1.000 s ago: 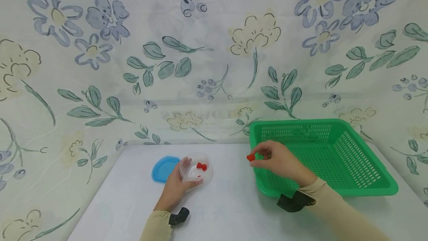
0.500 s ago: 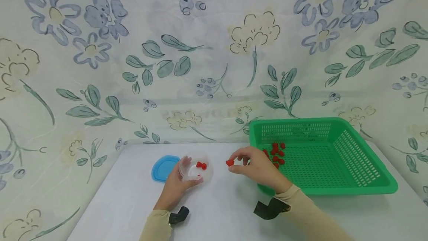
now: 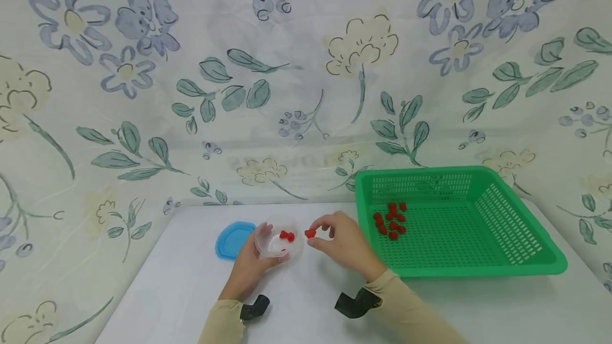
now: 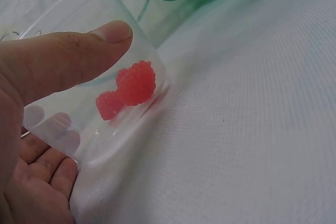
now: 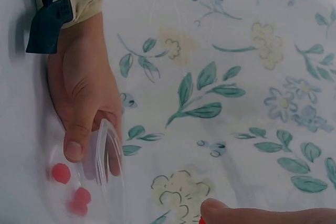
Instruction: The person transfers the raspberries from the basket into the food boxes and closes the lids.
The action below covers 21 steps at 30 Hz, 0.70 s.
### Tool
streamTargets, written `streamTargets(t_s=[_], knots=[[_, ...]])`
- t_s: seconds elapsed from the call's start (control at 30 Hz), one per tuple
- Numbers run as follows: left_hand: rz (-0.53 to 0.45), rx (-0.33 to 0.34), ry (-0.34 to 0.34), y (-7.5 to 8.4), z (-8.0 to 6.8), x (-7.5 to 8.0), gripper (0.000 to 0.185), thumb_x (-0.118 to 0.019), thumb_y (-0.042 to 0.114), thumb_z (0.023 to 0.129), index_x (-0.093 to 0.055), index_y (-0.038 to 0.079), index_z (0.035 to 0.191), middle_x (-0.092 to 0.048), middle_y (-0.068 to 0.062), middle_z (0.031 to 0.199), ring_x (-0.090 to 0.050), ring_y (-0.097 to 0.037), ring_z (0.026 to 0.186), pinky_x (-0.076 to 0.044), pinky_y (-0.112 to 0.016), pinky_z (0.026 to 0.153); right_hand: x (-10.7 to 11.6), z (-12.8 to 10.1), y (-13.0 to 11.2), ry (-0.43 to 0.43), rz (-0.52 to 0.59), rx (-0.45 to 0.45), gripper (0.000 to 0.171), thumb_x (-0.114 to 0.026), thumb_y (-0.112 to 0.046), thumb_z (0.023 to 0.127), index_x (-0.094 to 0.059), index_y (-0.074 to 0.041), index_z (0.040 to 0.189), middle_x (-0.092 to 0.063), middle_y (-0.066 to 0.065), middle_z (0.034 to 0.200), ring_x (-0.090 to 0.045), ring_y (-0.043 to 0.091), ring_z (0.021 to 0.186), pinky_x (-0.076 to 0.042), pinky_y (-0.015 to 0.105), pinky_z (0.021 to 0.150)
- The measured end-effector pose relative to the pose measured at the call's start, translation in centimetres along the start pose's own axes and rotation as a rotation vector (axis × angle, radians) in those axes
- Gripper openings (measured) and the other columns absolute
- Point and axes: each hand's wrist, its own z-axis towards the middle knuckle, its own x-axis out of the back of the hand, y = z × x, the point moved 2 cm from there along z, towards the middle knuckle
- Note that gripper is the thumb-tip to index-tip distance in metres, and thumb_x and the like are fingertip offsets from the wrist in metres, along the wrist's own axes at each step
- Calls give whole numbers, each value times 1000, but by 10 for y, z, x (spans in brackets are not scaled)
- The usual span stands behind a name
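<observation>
My left hand [image 3: 251,265] grips a clear plastic container [image 4: 94,140], thumb on one side and fingers on the other. The container tilts on the white tabletop, and a few red raspberries [image 4: 136,83] show through its wall. My right hand [image 3: 345,243] pinches another raspberry [image 3: 310,233] between thumb and fingertips, just right of the container and apart from it. In the right wrist view only the thumb of that hand and a sliver of its raspberry show at the bottom edge. Several raspberries [image 3: 393,225] lie in the left part of a green basket [image 3: 459,271].
A blue lid [image 3: 230,240] lies behind and left of the left hand, partly covered by it. The green slotted basket takes up the right side of the white table [image 3: 162,291]. A flowered cloth [image 3: 296,84] hangs behind as a backdrop.
My right hand has moved left from over the basket's near-left rim to beside the container, carrying the raspberry. The basket's raspberries have come into view. My left hand and the container stay put.
</observation>
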Motion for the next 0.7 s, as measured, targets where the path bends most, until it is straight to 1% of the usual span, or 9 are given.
streamTargets(t_s=[0.23,0.37,0.5,0.6,0.7], knots=[[14,-9,10,1,-1,0,102,-89,38,75,-31,16,156,-44,-7,155,-29,-35,147,-30,-61,113,-18,8,-1,28,-33,-8,18,-79,-22,88,-74,-16,104,-58,2,95,-51,19,85,-47,27,66],[14,-12,6,0,-1,1,101,-89,39,75,-32,16,155,-43,-8,156,-29,-35,148,-29,-62,113,-29,12,-3,42,-28,-17,19,-79,-21,87,-74,-15,104,-58,3,96,-51,18,86,-48,26,66],[12,-14,3,0,-2,1,101,-89,39,76,-32,16,155,-43,-8,156,-29,-35,147,-29,-63,113,-39,15,-5,29,3,-57,21,-79,-22,87,-74,-15,105,-60,6,99,-52,18,87,-49,24,64],[11,-18,1,1,-2,1,101,-88,39,76,-31,16,156,-43,-8,156,-29,-35,147,-29,-63,113,-46,18,-5,15,41,-68,20,-78,-21,88,-74,-12,106,-61,9,99,-51,19,87,-48,25,63],[12,-25,0,1,-2,1,101,-88,38,77,-30,15,156,-42,-8,156,-29,-35,147,-29,-62,113,-52,20,-4,18,55,-59,21,-78,-20,88,-75,-10,105,-61,10,98,-50,20,86,-47,25,62]])
